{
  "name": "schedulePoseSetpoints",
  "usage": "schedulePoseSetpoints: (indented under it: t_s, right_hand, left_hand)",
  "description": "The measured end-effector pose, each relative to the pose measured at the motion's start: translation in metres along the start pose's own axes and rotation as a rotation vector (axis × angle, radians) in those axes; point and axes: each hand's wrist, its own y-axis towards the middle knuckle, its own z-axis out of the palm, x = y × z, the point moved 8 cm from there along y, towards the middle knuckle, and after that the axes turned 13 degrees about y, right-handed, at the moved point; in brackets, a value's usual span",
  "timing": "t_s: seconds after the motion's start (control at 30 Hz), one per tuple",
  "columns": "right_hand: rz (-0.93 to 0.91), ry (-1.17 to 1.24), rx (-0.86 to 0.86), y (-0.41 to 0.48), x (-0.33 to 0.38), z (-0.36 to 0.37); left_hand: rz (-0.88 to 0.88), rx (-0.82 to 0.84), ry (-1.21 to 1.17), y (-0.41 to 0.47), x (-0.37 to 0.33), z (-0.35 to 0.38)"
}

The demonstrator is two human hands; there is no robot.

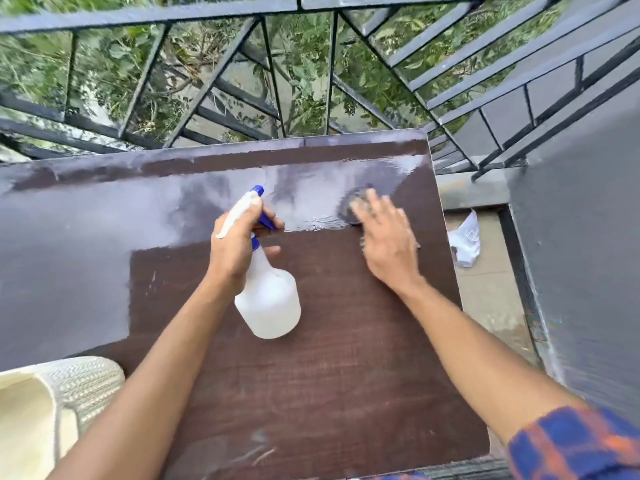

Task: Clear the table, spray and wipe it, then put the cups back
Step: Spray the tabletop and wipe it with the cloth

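Observation:
A dark brown wooden table point(311, 375) fills the middle of the view, with a wet, shiny patch near its far right corner. My left hand point(239, 244) grips the neck of a white spray bottle point(268, 303) with a blue trigger, held just above the table's middle. My right hand point(384, 237) presses flat on a dark cloth point(349, 204) at the far right of the table; most of the cloth is hidden under the fingers and blurred. No cups are in view.
A black metal railing point(242, 81) runs just beyond the table's far edge, with greenery behind it. A cream woven chair point(59, 403) stands at the near left. A white plastic bag point(465, 240) lies on the floor to the right, beside a grey wall point(581, 254).

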Motion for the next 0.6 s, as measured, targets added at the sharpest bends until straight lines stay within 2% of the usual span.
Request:
schedulePoseSetpoints:
  t_s: [0.13, 0.27, 0.37, 0.47, 0.53, 0.6]
  right_hand:
    - [0.300, 0.007, -0.178, 0.052, -0.082, -0.046]
    - [0.403, 0.017, -0.222, 0.129, -0.074, -0.044]
    - [0.282, 0.049, -0.146, 0.160, -0.016, -0.012]
    - [-0.044, 0.054, 0.040, 0.135, 0.052, 0.032]
    - [-0.158, 0.069, 0.090, 0.100, 0.058, 0.041]
    - [-0.106, 0.043, 0.041, 0.082, 0.028, 0.025]
  left_hand:
    - [-0.014, -0.023, 0.011, 0.010, -0.004, 0.003]
    - [-0.021, -0.050, 0.029, 0.021, -0.007, -0.002]
    - [-0.031, -0.079, 0.023, 0.029, -0.008, -0.006]
    - [-0.022, -0.090, 0.031, 0.033, -0.010, -0.007]
    - [-0.014, -0.092, 0.035, 0.036, -0.011, -0.007]
    - [-0.019, -0.082, 0.027, 0.038, -0.011, -0.007]
